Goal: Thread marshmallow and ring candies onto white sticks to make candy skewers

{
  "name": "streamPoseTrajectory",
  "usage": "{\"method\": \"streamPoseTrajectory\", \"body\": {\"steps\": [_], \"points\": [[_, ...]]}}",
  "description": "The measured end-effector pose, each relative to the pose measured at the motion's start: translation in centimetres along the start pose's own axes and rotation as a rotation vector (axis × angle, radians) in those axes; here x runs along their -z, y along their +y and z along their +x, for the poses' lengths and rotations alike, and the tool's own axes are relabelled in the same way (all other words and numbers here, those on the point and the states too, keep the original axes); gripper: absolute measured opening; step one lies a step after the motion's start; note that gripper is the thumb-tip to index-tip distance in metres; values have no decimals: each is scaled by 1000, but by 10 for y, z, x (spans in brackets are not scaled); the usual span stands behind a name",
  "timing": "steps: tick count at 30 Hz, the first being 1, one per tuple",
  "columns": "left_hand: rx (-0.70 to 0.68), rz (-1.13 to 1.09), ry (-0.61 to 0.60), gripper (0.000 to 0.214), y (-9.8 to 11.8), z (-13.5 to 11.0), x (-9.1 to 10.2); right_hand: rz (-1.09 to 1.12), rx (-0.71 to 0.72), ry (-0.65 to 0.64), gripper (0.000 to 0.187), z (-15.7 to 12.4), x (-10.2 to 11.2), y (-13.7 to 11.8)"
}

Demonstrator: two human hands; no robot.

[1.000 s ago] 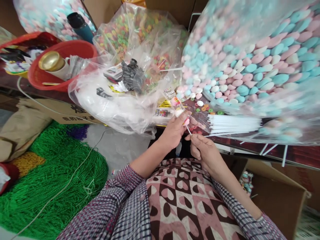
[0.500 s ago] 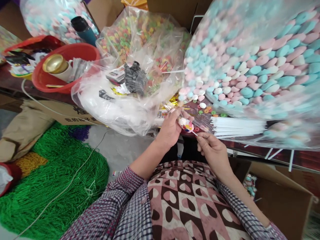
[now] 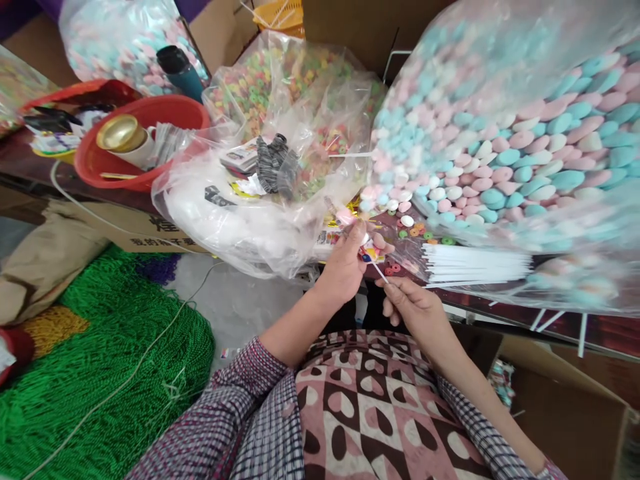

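Observation:
My left hand (image 3: 344,267) pinches a small candy bundle in a clear wrapper (image 3: 369,255), with white, pink, yellow and blue showing between the fingers. A thin white stick (image 3: 379,272) runs out of its lower end, and the fingers of my right hand (image 3: 409,299) are closed on that stick. What lies inside the wrapper is partly hidden by my left fingers. Just beyond my hands lie golden twist ties (image 3: 354,205) and a few ring-shaped candies (image 3: 416,230). To the right is a pile of white sticks (image 3: 477,265).
A large bag of pink, blue and white marshmallows (image 3: 500,160) fills the right side. Behind my left hand stands a bag of coloured candy rings (image 3: 250,83). Further left are a red basin (image 3: 143,179) and a bottle (image 3: 183,73). Green cords (image 3: 125,347) heap on the floor; a cardboard box (image 3: 575,400) stands low right.
My right hand has shifted a little left and down with the stick, which now stands steeper. My left fingers have closed further over the bundle. The view has tilted slightly.

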State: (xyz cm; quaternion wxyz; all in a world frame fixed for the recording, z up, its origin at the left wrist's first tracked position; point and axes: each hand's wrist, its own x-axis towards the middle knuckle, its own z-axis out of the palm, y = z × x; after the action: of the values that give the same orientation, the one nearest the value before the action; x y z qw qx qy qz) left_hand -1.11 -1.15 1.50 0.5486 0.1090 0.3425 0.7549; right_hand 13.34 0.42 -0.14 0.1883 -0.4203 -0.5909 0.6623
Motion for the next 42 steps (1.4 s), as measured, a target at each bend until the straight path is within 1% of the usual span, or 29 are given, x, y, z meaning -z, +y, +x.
{"method": "streamPoseTrajectory", "body": {"steps": [3, 5, 8, 10, 13, 16, 18, 20, 23, 26, 29, 31, 34, 38, 42], "points": [[65, 44, -16, 36, -6, -4, 3, 3, -12, -1, 37, -1, -1, 0], [78, 63, -38, 42, -10, -8, 6, 43, 8, 53, 37, -1, -3, 0], [98, 118, -96, 40, -13, -13, 9, 12, 79, 153, 35, 1, -5, 0], [108, 139, -107, 34, -13, -15, 8, -90, 146, 156, 33, 2, -4, -2], [103, 106, -49, 26, -13, -13, 7, -256, 250, 95, 31, 4, 0, -6], [109, 60, -8, 25, -14, -9, 8, -406, 369, 93, 29, 4, 8, -12], [106, 55, -6, 22, -14, -8, 10, -488, 431, 131, 30, 5, 13, -17], [116, 65, -19, 16, -13, -9, 12, -530, 474, 212, 29, 7, 18, -22], [194, 80, -72, 15, -11, -12, 14, -592, 583, 348, 24, 17, 20, -27], [259, 95, -127, 19, -12, -16, 16, -734, 721, 366, 21, 32, 19, -28], [294, 104, -140, 22, -15, -19, 17, -858, 808, 402, 18, 43, 19, -23], [309, 102, -137, 24, -15, -19, 17, -913, 834, 427, 18, 47, 19, -19], [319, 94, -131, 25, -15, -19, 16, -965, 821, 429, 19, 47, 19, -16], [331, 78, -141, 25, -14, -20, 16, -970, 784, 423, 19, 45, 17, -17], [354, 61, -121, 24, -14, -20, 14, -996, 780, 465, 17, 47, 13, -15]]}}
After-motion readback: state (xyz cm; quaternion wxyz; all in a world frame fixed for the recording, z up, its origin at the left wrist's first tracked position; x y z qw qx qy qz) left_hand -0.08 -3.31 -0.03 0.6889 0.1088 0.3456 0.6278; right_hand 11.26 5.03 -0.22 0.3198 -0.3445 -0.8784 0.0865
